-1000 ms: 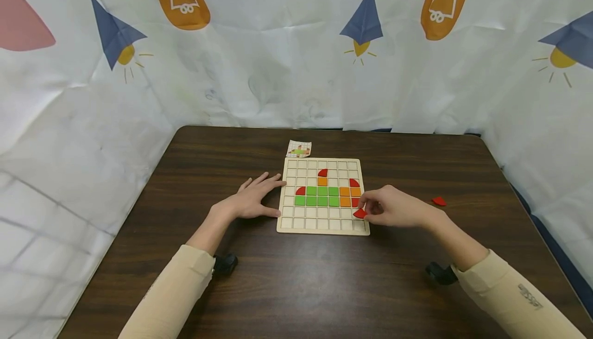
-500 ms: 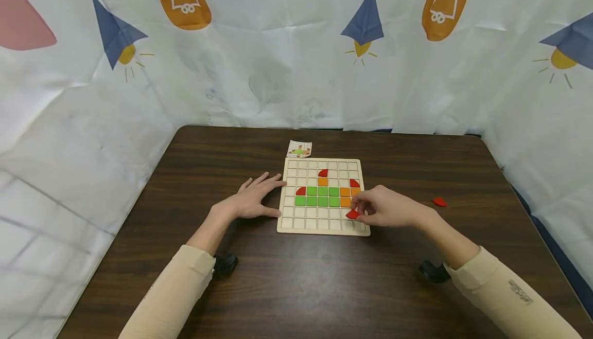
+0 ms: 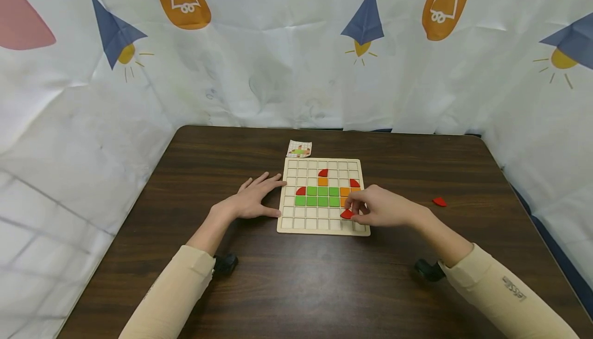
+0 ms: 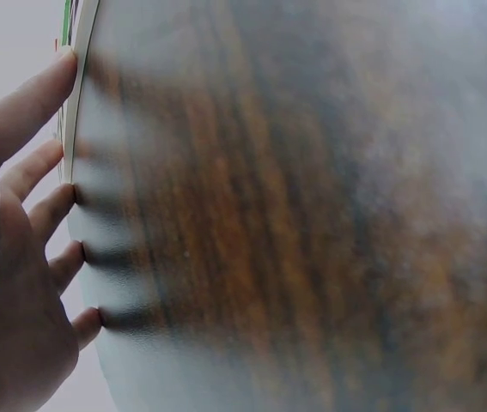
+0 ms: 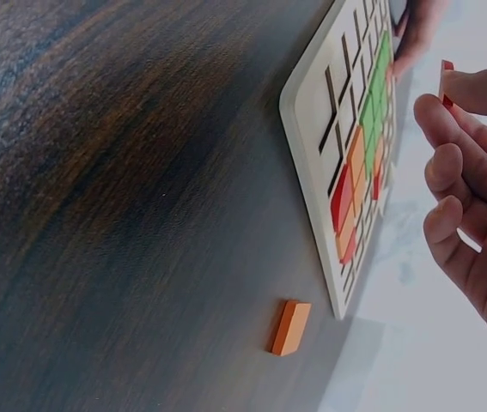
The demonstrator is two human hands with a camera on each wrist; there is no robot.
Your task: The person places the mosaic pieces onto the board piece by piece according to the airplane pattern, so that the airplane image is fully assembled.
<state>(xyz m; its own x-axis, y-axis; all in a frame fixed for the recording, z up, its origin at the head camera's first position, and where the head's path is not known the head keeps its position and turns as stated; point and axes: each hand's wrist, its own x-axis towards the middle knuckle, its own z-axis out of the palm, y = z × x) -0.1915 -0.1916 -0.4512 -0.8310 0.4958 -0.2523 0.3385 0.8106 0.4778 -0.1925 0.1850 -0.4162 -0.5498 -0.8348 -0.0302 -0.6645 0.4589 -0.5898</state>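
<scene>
A pale wooden grid board (image 3: 306, 224) lies on the table, with green square tiles (image 3: 323, 196), orange square tiles (image 3: 323, 181) and red quarter-round tiles (image 3: 301, 191) set in its cells. My left hand (image 3: 245, 201) has its fingers spread, thumb and fingertips at the board's left edge. Over the lower right of the board, my right hand (image 3: 389, 208) pinches a red quarter-round tile (image 3: 346, 214) between thumb and finger. The right wrist view shows that tile (image 5: 447, 79) edge-on, raised above the board. Part of the board's right side is hidden behind the hand.
Right of the board, a loose red tile (image 3: 439, 202) lies on the dark wooden table (image 3: 296, 287). A small picture card (image 3: 299, 149) with a coloured grid pattern touches or nearly touches the board's top left edge. Behind the table hangs a printed white cloth (image 3: 287, 71).
My right hand has shifted a little to the left over the board, carrying the pinched red tile. The left hand stays at the board's edge.
</scene>
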